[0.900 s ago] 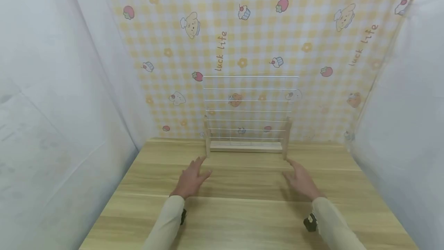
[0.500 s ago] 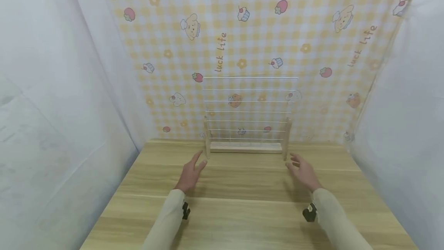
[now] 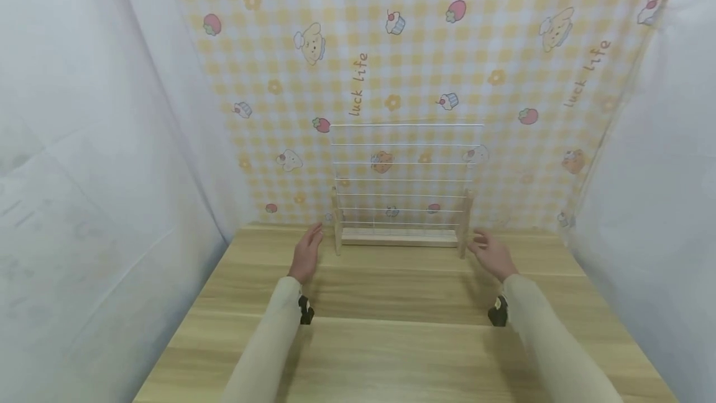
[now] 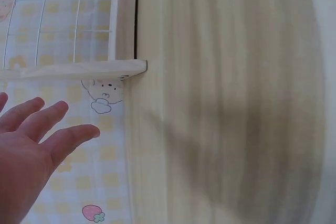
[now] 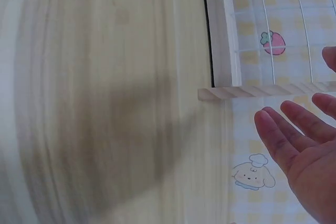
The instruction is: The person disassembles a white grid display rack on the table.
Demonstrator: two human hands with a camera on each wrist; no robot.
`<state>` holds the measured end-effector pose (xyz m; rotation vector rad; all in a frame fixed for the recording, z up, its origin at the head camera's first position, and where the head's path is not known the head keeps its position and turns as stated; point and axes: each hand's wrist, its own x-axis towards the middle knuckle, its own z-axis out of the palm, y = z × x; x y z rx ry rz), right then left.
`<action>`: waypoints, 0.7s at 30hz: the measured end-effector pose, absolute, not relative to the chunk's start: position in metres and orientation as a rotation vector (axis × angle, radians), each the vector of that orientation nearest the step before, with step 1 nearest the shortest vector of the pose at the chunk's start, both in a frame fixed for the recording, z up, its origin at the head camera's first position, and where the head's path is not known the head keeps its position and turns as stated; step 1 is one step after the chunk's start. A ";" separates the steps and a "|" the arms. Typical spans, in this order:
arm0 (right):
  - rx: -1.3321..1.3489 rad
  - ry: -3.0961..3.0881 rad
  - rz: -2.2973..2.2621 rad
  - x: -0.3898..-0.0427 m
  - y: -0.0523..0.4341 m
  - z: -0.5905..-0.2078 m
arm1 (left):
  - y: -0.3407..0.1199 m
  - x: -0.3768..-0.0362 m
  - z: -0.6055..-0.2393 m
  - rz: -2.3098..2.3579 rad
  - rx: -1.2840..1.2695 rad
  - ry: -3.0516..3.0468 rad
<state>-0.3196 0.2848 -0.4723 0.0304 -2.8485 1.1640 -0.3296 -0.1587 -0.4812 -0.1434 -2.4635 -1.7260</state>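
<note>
A rack with pale wooden side posts, a wooden base bar [image 3: 399, 242] and thin white wires stands at the back of the table. My left hand [image 3: 306, 255] is just outside its left post [image 3: 337, 222], fingers extended and apart. On the other side, my right hand [image 3: 493, 257] is beside the right post [image 3: 465, 226], fingers slightly bent. In the left wrist view a gap separates my fingers from the side post [image 4: 79, 70]. The right wrist view has my fingertips close by the other post [image 5: 262, 93]. Both hands hold nothing.
Behind the rack hangs a yellow checked cloth [image 3: 414, 61] with cartoon prints. White sheets enclose the left [image 3: 84, 142] and right [image 3: 660, 191] sides. The wood-grain table [image 3: 403, 353] stretches in front. A dark device [image 3: 304, 310] is worn at each wrist.
Both hands have moved forward, away from the body, from in front of the rack's posts to beside them. The rack has stayed in place.
</note>
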 end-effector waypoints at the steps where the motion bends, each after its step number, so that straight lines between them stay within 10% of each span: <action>1: 0.024 -2.846 1.158 -0.322 0.285 -0.470 | -0.159 -0.333 -0.479 -1.724 -0.131 -2.464; 21: 0.087 -2.880 1.007 -0.360 0.279 -0.382 | -0.133 -0.394 -0.416 -1.685 -0.060 -2.557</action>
